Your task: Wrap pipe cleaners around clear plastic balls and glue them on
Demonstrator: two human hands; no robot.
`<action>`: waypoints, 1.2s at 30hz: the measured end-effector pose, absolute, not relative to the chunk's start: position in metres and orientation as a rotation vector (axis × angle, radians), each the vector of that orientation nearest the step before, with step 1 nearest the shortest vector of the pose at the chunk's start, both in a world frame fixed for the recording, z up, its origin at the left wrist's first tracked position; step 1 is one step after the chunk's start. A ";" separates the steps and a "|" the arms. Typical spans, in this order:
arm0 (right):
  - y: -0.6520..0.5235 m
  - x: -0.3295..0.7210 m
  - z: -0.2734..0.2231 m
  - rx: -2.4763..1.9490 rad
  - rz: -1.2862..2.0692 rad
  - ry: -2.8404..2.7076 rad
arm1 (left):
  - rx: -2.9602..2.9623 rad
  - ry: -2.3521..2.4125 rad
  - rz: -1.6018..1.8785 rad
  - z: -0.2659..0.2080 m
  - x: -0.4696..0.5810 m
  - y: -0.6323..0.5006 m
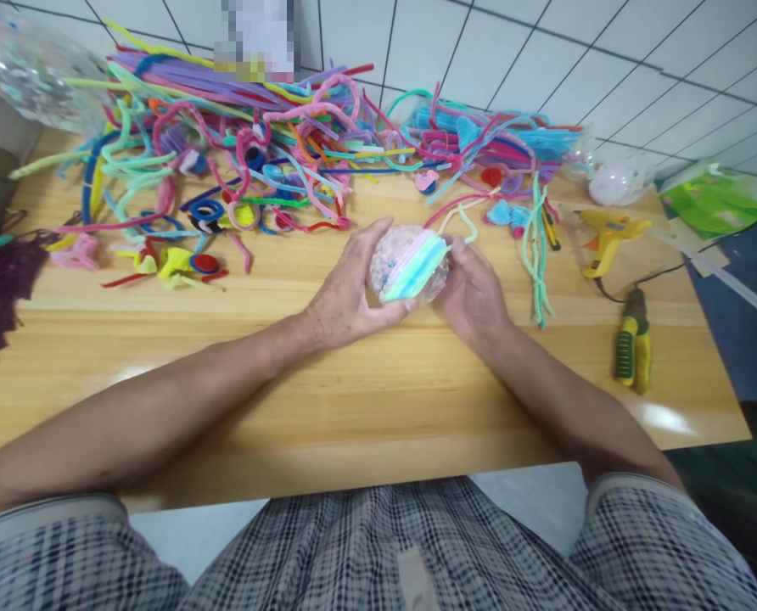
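Note:
Above the middle of the wooden table, a clear ball (386, 255) sits between my two hands. A band of pipe cleaners (420, 266) in pink, mint green and blue runs slantwise across it. My left hand (345, 293) wraps round the ball's left side, thumb along the lower edge and fingers at the top. On the other side, my right hand (477, 293) has its fingers bent against the ball's right edge. A loose mint pipe cleaner end (469, 224) sticks up by the right fingertips; whether they pinch it is hidden.
Bundled and curled pipe cleaners (206, 93) heap along the table's back. Mint strands (535, 255) lie right of my hands. Farther right are a yellow glue gun (611, 238), a box cutter (550, 227) and yellow-green pliers (633, 344). A purple fringed piece (2, 288) lies far left.

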State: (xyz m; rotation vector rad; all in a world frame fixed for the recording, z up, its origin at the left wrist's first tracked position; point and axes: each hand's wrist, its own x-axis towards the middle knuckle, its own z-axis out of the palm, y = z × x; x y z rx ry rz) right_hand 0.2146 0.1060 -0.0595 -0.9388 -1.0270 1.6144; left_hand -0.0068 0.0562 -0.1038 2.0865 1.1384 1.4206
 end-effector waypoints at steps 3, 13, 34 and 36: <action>0.106 0.214 -0.059 -0.957 1.556 -1.006 | 2.080 1.175 1.366 -0.103 -0.008 0.055; 0.104 0.209 -0.053 -0.994 1.542 -1.016 | 2.096 1.192 1.340 -0.100 -0.009 0.054; 0.103 0.208 -0.056 -0.952 1.548 -0.996 | 2.083 1.138 1.347 -0.100 -0.008 0.056; 0.103 0.208 -0.056 -0.963 1.548 -1.003 | 2.089 1.140 1.342 -0.099 -0.009 0.056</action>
